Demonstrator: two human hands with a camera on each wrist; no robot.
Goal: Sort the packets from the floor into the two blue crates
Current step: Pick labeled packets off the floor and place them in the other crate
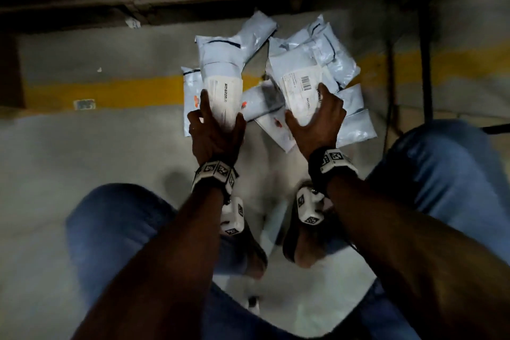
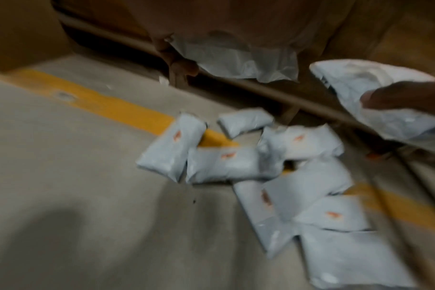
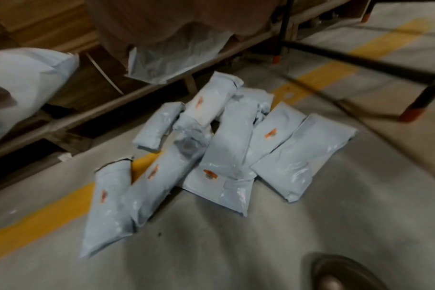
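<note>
Floor: grey concrete floor (image 1: pixel 69 163) crossed by a yellow painted line (image 1: pixel 105 92).
Pile: grey packets (image 3: pixel 226 145) heaped across that line.
Grip: left hand (image 1: pixel 216 130) grasps an Amazon packet (image 1: pixel 222 74); right hand (image 1: pixel 317 125) grasps a labelled packet (image 1: pixel 299 74).

- The left wrist view is smeared by motion; the orange marks on the packets (image 2: pixel 251 168) on the floor cannot be read.
- The small print on the label (image 1: pixel 299 91) of the right hand's (image 1: pixel 317 121) packet is too fine to read in the head view.
- In the right wrist view, the left edge cuts off a lifted packet (image 3: pixel 25 82).
- A foot (image 3: pixel 340 274) is cropped at the bottom edge.
</note>
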